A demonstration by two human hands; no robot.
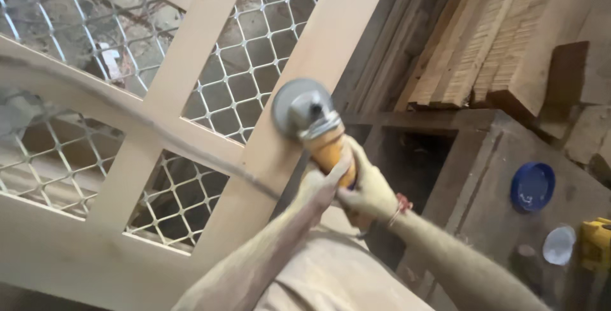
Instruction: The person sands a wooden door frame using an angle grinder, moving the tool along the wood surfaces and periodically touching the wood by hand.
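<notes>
1. Nearest: both forearms dusted pale. Left hand [318,184] and right hand [369,190] are wrapped tight, fingers curled, around the yellow body of an angle grinder [315,126]. No glove on either hand.
2. Grinder disc sits flat against the outer upright of a pale wooden frame [318,50], near the frame's right edge. Risk, as I judge it: tilting the disc would dig a gouge into the soft wood, or make the tool kick back toward the wrists.
3. Power cord [210,158] trails left across the frame's rails, close under the tool. A backward pass could catch it.
4. Wire mesh [254,37] fills the openings just beside the upright. Drifting off the wood edge would snag the disc on metal.
5. Further right, on the dark bench [484,177]: blue lid [532,186], white lid [559,245], a yellow tool [597,244] at the edge. Vibration could walk them off.
6. Farthest: stacked planks [484,37].
</notes>
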